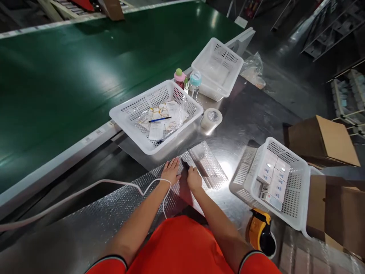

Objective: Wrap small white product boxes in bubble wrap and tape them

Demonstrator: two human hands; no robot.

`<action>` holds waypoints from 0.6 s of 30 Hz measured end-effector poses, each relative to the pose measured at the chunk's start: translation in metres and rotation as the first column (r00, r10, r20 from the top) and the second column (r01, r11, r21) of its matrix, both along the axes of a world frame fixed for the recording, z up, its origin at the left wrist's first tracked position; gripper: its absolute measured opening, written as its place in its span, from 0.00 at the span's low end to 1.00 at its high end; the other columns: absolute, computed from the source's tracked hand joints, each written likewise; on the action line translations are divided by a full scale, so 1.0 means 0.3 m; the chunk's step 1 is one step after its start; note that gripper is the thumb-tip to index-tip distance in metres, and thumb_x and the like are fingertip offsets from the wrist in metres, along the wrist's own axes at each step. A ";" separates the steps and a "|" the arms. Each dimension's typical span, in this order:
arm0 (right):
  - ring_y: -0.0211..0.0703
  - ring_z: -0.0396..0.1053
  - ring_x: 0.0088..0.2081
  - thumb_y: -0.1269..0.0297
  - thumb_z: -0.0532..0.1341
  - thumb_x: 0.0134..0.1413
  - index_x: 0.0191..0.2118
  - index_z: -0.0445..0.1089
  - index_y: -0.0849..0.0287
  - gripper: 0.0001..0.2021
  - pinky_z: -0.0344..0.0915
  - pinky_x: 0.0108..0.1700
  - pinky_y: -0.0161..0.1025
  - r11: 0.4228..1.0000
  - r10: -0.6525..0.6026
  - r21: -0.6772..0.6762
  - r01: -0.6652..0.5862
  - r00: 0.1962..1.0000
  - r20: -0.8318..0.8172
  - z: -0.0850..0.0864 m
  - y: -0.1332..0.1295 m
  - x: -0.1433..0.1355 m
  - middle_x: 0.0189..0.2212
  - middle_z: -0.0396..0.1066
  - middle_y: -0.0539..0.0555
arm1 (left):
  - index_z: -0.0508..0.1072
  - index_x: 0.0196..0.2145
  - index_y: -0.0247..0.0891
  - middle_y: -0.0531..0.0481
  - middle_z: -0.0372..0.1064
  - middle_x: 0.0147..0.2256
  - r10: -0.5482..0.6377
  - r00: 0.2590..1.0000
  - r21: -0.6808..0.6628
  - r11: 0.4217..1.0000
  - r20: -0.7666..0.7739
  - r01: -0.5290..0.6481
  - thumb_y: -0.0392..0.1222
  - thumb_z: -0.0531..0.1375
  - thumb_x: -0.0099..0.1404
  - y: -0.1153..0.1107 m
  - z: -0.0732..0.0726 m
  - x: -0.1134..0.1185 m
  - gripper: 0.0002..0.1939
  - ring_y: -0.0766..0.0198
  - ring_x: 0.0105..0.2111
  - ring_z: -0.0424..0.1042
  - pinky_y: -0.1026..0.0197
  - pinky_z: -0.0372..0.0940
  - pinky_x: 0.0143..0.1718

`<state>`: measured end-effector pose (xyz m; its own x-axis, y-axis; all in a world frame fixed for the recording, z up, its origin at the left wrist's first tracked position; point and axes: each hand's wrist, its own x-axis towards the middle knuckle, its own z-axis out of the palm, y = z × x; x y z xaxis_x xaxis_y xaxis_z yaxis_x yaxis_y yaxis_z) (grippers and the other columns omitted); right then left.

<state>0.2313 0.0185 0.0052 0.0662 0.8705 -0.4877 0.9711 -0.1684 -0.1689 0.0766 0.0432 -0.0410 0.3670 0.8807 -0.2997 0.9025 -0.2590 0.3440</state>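
A long sheet of clear bubble wrap [114, 205] lies over the metal table's near edge. My left hand [171, 171] rests flat on it, fingers spread. Close to its right, my right hand [194, 179] is closed around a small black tool [185, 164], whose tip points up and left over the wrap. Just beyond my right hand, a bubble-wrapped flat item [208, 164] lies on the table; what is inside cannot be made out. A white cable [114, 181] crosses over the wrap and my left wrist.
A white basket [132, 131] with papers and a blue pen, bottles [195, 82], a tape roll [211, 120] and another basket [225, 85] stand ahead. Right: a basket [302, 205] of small boxes, a yellow tape dispenser [258, 230], cartons [322, 140]. A green conveyor [71, 68] runs beyond.
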 end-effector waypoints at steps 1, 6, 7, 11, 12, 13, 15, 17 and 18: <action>0.47 0.76 0.46 0.74 0.45 0.69 0.59 0.64 0.62 0.19 0.70 0.42 0.39 1.000 -0.007 -0.016 0.007 1.000 0.004 0.002 -0.084 0.056 0.51 0.71 0.65 | 0.51 0.73 0.36 0.37 0.43 0.74 0.000 1.000 -0.005 1.000 -0.004 0.000 0.44 0.59 0.64 0.001 0.001 0.001 0.42 0.48 0.73 0.46 0.41 0.44 0.72; 0.51 0.77 0.42 0.64 0.50 0.66 0.57 0.69 0.50 0.19 0.70 0.39 0.40 0.987 -0.144 -0.075 0.146 0.989 0.025 0.027 -0.716 0.474 0.47 0.74 0.60 | 0.53 0.72 0.33 0.36 0.42 0.74 -0.002 0.999 -0.038 0.999 -0.044 0.000 0.46 0.57 0.66 0.007 0.007 0.002 0.40 0.47 0.74 0.45 0.41 0.45 0.73; 0.52 0.78 0.40 0.64 0.48 0.66 0.55 0.71 0.49 0.19 0.71 0.38 0.42 0.976 -0.204 -0.068 0.207 0.977 0.057 0.032 -0.819 0.549 0.47 0.74 0.60 | 0.53 0.72 0.33 0.36 0.43 0.74 -0.003 0.999 -0.042 0.999 -0.052 0.001 0.46 0.57 0.66 0.006 0.009 0.003 0.40 0.48 0.73 0.45 0.42 0.45 0.73; 0.57 0.76 0.47 0.66 0.43 0.66 0.57 0.70 0.60 0.24 0.71 0.46 0.47 0.894 -0.441 0.152 0.422 0.889 0.124 0.011 -0.910 0.666 0.48 0.72 0.68 | 0.57 0.70 0.32 0.34 0.47 0.73 0.008 0.996 0.030 1.000 -0.090 -0.005 0.44 0.58 0.65 -0.011 0.043 0.028 0.38 0.45 0.73 0.46 0.39 0.43 0.72; 0.59 0.75 0.49 0.68 0.43 0.66 0.59 0.69 0.65 0.25 0.70 0.49 0.49 0.868 -0.484 0.202 0.454 0.864 0.141 -0.002 -0.863 0.650 0.49 0.72 0.71 | 0.59 0.69 0.32 0.33 0.49 0.72 0.005 0.996 0.079 0.997 -0.089 0.002 0.43 0.59 0.65 -0.020 0.057 0.044 0.37 0.44 0.73 0.47 0.38 0.43 0.72; 0.61 0.73 0.51 0.69 0.44 0.65 0.60 0.67 0.69 0.25 0.69 0.52 0.52 0.844 -0.520 0.248 0.476 0.839 0.160 -0.015 -0.803 0.623 0.51 0.70 0.74 | 0.61 0.68 0.32 0.33 0.51 0.72 -0.008 0.997 0.124 0.992 -0.081 0.018 0.41 0.58 0.65 -0.030 0.072 0.065 0.35 0.43 0.72 0.48 0.38 0.44 0.72; 0.67 0.68 0.57 0.68 0.46 0.64 0.63 0.63 0.75 0.26 0.66 0.55 0.58 0.811 -0.547 0.351 0.468 0.820 0.169 -0.030 -0.663 0.555 0.56 0.66 0.80 | 0.67 0.65 0.35 0.35 0.56 0.70 -0.061 0.996 0.163 0.984 -0.065 0.071 0.40 0.58 0.65 -0.048 0.101 0.116 0.30 0.45 0.71 0.53 0.41 0.46 0.71; 0.69 0.61 0.63 0.65 0.50 0.65 0.65 0.60 0.75 0.27 0.62 0.59 0.61 0.805 -0.471 0.461 0.373 0.875 0.114 -0.024 -0.524 0.491 0.62 0.60 0.80 | 0.70 0.62 0.37 0.36 0.62 0.67 -0.097 0.992 0.111 0.988 -0.081 0.106 0.41 0.58 0.65 -0.062 0.119 0.165 0.27 0.45 0.68 0.59 0.42 0.51 0.70; 0.67 0.57 0.66 0.65 0.51 0.65 0.66 0.59 0.72 0.27 0.59 0.62 0.61 0.817 -0.377 0.496 0.293 0.923 0.076 -0.012 -0.457 0.466 0.64 0.59 0.78 | 0.70 0.61 0.38 0.36 0.63 0.66 -0.104 0.990 0.070 0.991 -0.099 0.111 0.42 0.59 0.65 -0.067 0.122 0.181 0.27 0.45 0.66 0.61 0.42 0.53 0.68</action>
